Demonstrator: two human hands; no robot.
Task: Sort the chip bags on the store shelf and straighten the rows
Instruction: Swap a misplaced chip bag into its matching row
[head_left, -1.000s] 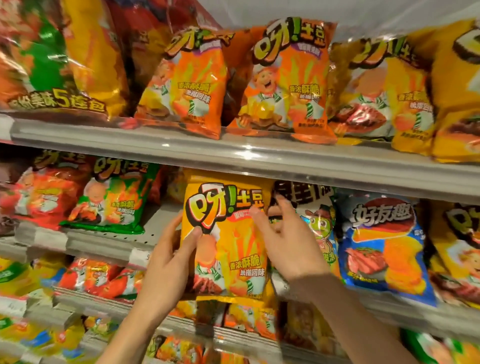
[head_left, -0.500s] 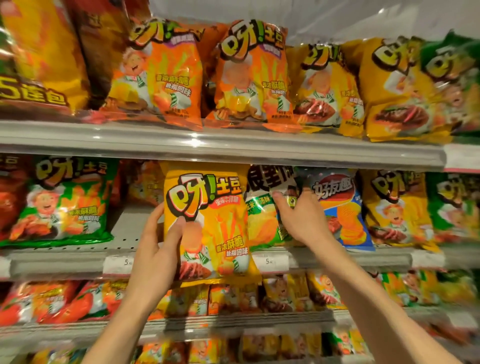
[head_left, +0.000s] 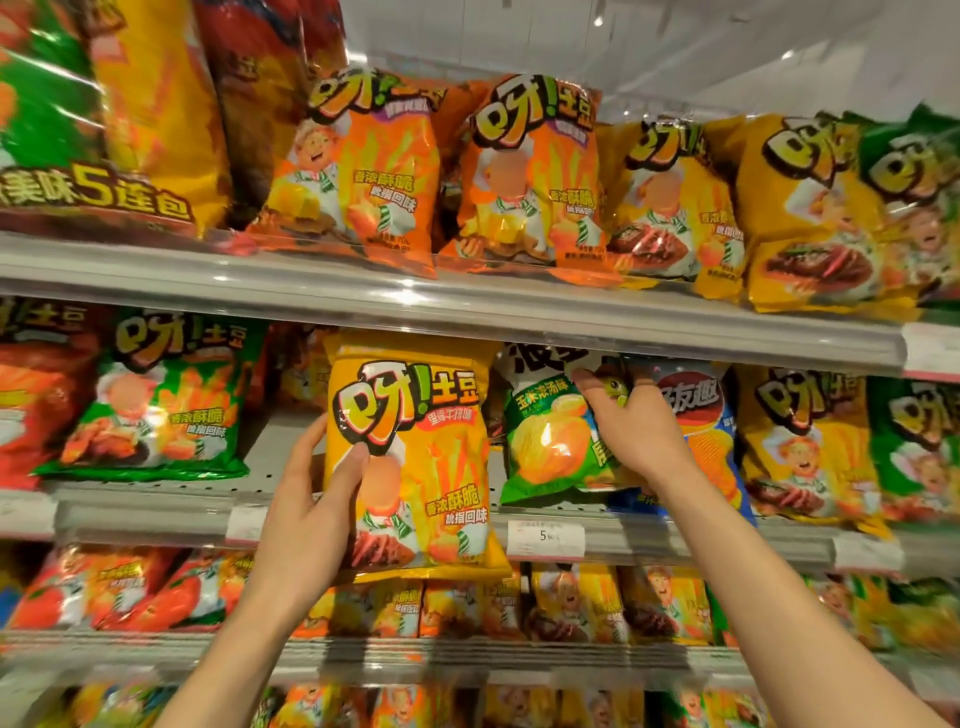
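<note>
My left hand (head_left: 306, 512) grips a yellow chip bag (head_left: 426, 447) by its left edge, holding it upright in front of the middle shelf (head_left: 675, 540). Its lower part hangs below the shelf rail. My right hand (head_left: 631, 434) is closed on the right side of a green chip bag (head_left: 545, 441) that stands on the middle shelf. A blue chip bag (head_left: 711, 452) sits just right of it, partly behind my right hand.
The top shelf (head_left: 467, 306) carries orange bags (head_left: 363, 171), yellow bags (head_left: 810, 218) and a large multipack (head_left: 93, 119) at the left. A green bag (head_left: 161, 400) and a red one stand on the middle shelf's left, with a bare gap behind my left hand. Lower shelves hold smaller bags.
My right hand moved off the yellow bag to the right and closed on the green bag. My view swung right, then back left. The left hand keeps holding the yellow bag.
</note>
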